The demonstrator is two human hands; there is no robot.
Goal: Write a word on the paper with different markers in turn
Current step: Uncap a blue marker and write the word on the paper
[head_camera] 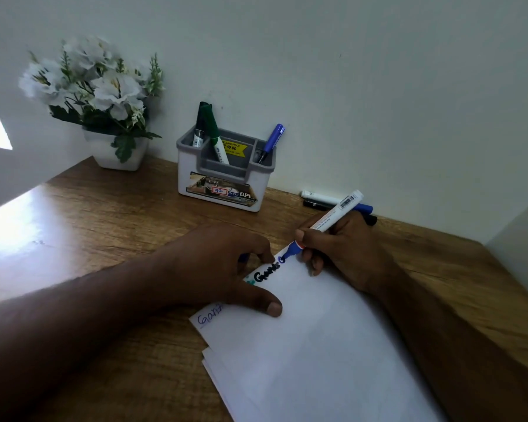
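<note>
A stack of white paper (pixel 311 345) lies on the wooden desk (pixel 110 214). My right hand (pixel 345 248) grips a white marker with a blue tip (pixel 326 220), and the tip touches the sheet's top edge, where a blue letter follows a black word. My left hand (pixel 223 269) presses on the paper's upper left part, thumb flat on the sheet; something blue shows under its fingers, but I cannot make out what. A blue word shows lower on the left edge.
A white-and-grey holder (pixel 226 181) by the wall contains a black marker, a green marker (pixel 212 129) and a blue pen (pixel 272 141). Loose markers (pixel 320 199) lie along the wall behind my right hand. A white flower pot (pixel 116 153) sits at the back left.
</note>
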